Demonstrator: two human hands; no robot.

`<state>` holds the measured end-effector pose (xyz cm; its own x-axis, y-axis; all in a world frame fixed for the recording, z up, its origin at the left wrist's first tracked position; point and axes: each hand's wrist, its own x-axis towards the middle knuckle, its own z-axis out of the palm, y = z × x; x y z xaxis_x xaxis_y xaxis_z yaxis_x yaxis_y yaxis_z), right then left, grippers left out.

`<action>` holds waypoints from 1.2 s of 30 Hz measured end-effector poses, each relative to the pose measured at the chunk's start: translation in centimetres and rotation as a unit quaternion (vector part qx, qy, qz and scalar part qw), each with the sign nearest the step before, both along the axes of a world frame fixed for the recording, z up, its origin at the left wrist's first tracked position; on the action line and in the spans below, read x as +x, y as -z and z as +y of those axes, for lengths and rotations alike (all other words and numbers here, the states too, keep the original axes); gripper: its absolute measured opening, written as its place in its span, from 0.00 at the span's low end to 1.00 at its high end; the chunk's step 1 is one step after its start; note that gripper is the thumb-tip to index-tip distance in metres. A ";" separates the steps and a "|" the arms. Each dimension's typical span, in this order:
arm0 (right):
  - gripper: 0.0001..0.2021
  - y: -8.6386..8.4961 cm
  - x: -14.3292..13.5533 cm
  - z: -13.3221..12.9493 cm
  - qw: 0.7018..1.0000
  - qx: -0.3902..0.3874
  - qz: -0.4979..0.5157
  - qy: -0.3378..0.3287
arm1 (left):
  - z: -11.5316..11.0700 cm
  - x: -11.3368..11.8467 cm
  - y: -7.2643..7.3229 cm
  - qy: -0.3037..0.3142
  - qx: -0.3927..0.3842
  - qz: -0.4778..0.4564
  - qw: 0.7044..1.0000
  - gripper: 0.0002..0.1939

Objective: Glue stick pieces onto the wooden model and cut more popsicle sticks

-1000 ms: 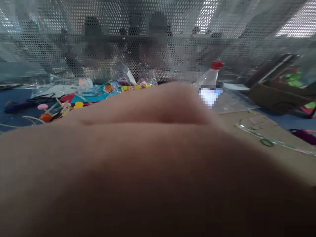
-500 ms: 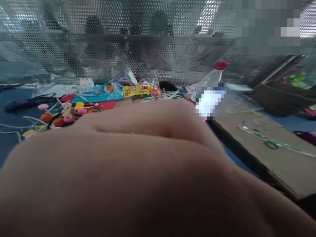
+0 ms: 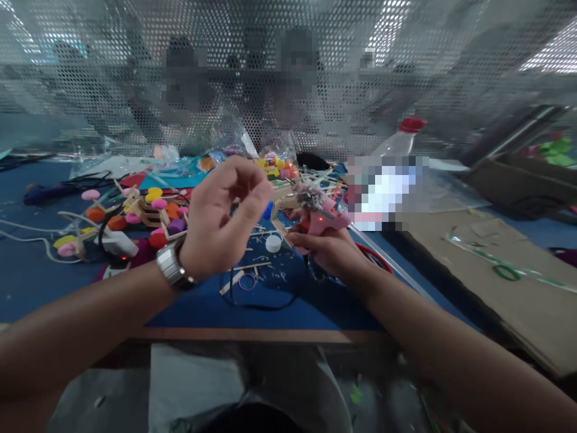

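My left hand is raised over the table with its fingers curled and thumb close to the fingertips; whether something small is pinched there I cannot make out. To its right, my right hand is closed around a pink hot glue gun with a small red light and whitish glue strands at its front. At the thumb and fingers of that hand is also a bent piece made of thin wooden sticks. Below it on the blue table lie a white bottle cap, a purple rubber band and loose wooden sticks.
Stick structures with coloured pompoms and a white plug with black cable stand at the left. Behind are plastic bags and a red-capped bottle before a perforated screen. Cardboard lies at the right.
Bare skin that covered the lower view up close is gone. Both my hands, the glue gun and the table's middle and front edge now show.
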<state>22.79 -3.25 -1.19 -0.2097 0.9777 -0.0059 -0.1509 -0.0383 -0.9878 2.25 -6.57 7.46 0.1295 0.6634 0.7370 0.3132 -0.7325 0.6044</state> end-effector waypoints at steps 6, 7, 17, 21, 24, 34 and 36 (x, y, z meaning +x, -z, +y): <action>0.29 -0.3 -0.1 0.1 1.000 0.010 -0.004 -0.008 | 5.5 -0.6 5.2 -0.029 -0.119 0.045 0.991 0.08; 0.29 -0.3 -0.1 0.1 1.000 0.012 -0.008 -0.013 | 5.6 -0.7 5.7 -0.024 -0.118 0.063 0.991 0.08; 0.24 -0.5 -0.2 -0.3 0.996 0.044 -0.082 0.009 | 5.1 -0.7 6.6 -0.018 -0.053 0.064 0.996 0.06; 0.24 -0.4 -0.2 -0.1 0.994 0.053 -0.098 0.021 | 5.2 -0.7 6.7 -0.024 -0.048 0.041 0.998 0.05; 0.24 -0.3 -0.1 0.0 0.993 0.054 -0.102 0.025 | 5.4 -0.8 6.9 -0.025 -0.067 0.023 0.997 0.08; 0.21 -0.3 -0.2 0.0 0.989 0.080 -0.119 0.027 | 5.8 -1.0 7.5 -0.030 -0.072 -0.004 0.997 0.10; 0.20 -0.4 -0.3 -0.1 0.987 0.090 -0.128 0.031 | 5.6 -0.9 7.5 -0.026 -0.047 0.016 0.998 0.08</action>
